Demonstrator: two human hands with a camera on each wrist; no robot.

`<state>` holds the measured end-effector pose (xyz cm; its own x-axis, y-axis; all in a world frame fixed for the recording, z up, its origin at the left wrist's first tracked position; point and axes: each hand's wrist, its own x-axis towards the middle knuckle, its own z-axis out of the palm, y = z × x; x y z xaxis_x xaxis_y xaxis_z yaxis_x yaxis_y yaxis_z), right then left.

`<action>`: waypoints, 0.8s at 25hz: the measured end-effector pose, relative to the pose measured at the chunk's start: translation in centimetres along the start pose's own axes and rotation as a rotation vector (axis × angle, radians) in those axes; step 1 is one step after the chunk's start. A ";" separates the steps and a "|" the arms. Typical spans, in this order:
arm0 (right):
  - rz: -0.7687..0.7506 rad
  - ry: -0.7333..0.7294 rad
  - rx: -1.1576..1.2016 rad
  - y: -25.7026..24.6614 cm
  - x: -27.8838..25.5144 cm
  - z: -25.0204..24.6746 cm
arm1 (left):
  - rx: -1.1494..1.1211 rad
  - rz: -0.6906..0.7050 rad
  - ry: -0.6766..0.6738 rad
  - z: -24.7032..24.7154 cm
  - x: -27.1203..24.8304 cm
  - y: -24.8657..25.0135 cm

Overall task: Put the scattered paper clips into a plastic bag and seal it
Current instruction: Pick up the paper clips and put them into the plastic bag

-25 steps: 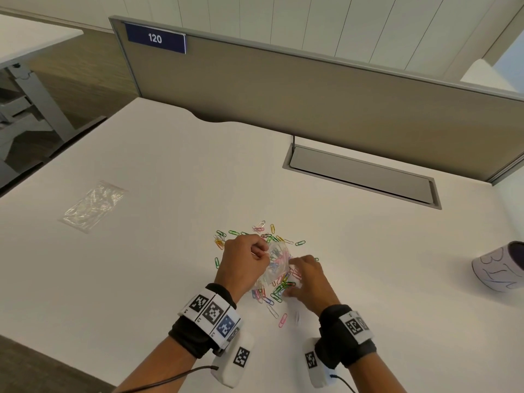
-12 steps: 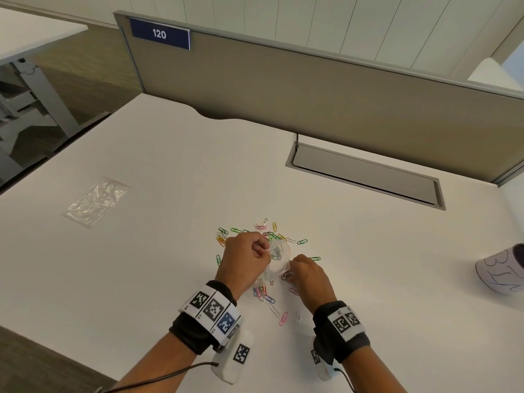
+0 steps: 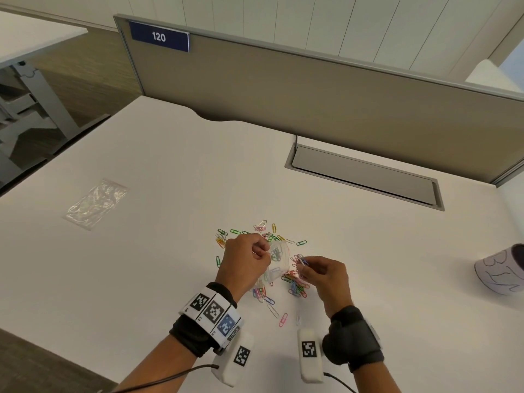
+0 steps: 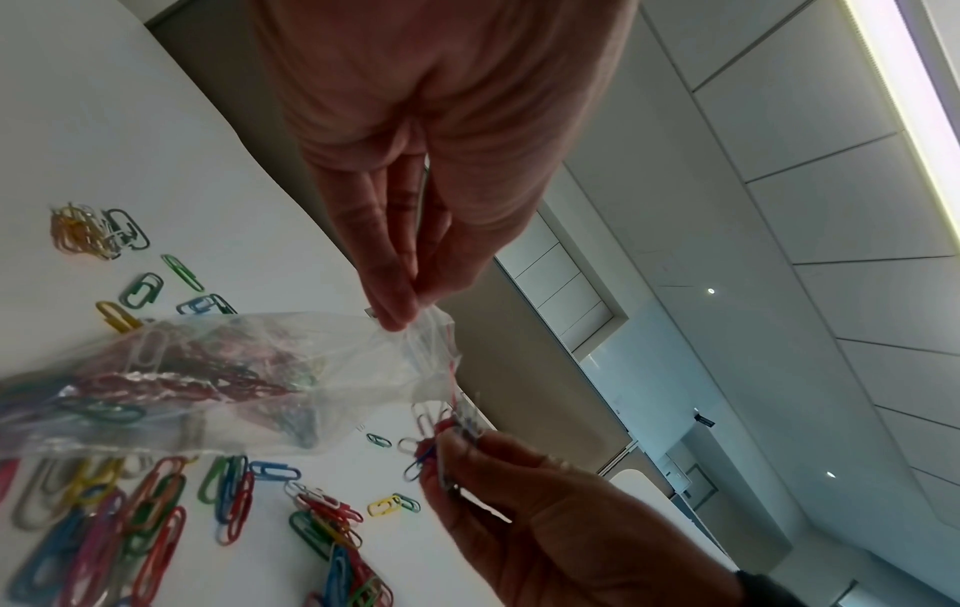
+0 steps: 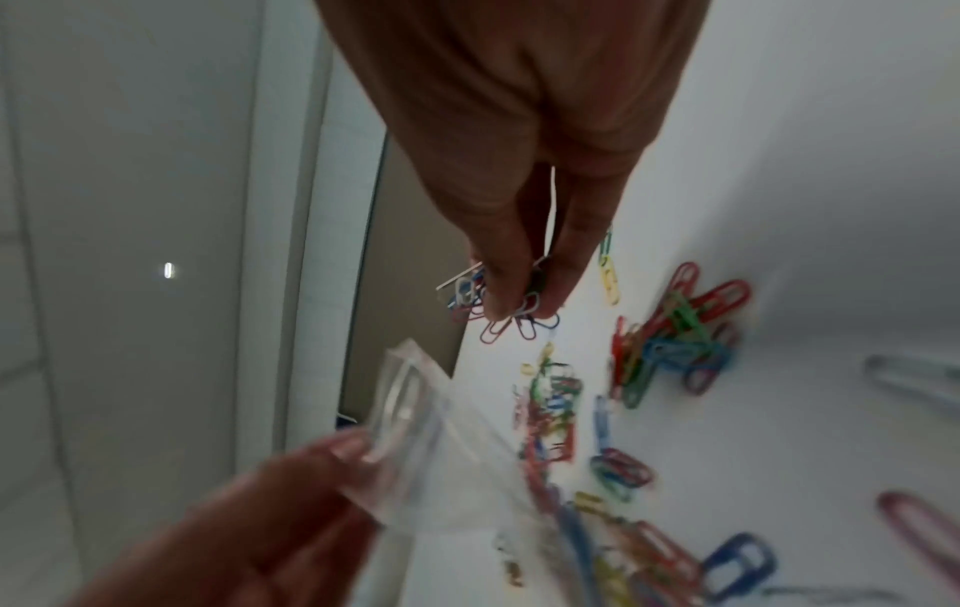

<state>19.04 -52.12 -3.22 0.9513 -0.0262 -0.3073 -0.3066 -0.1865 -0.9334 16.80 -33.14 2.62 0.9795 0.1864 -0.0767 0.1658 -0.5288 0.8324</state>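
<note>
The left hand [image 3: 246, 260] pinches the mouth of the plastic bag [image 3: 277, 262], lifted just above the bench [image 3: 141, 279] and already holding clips. The right hand [image 3: 323, 275] pinches a small bunch of paper clips [image 3: 300, 260] beside the bag's opening; more clips [image 3: 295, 287] lie scattered beneath.

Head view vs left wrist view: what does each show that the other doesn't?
Head only: a second plastic bag lying flat far left on the desk, the cable tray, the "120" sign and a cup at the right edge.

Left wrist only: clips already inside the held bag, and left fingers pinching its mouth.

Both: the left hand, the right hand holding a clip bunch, and loose clips.
</note>
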 end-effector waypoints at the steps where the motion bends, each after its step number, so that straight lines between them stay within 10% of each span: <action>1: 0.021 -0.023 0.119 -0.6 -0.5 -0.2 | 0.001 -0.001 0.001 0.0 0.0 0.0; 7: 0.000 -0.175 0.384 -4.0 -2.4 -0.1 | 0.004 0.001 -0.008 0.2 -0.1 0.1; 20: -0.246 -0.274 -0.531 -5.9 -2.5 3.0 | -0.013 -0.005 -0.002 -0.1 -0.3 0.3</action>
<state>18.40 -48.01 2.50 0.9273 0.3177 -0.1981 0.0438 -0.6174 -0.7854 16.53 -33.30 2.88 0.9788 0.1879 -0.0819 0.1695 -0.5168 0.8392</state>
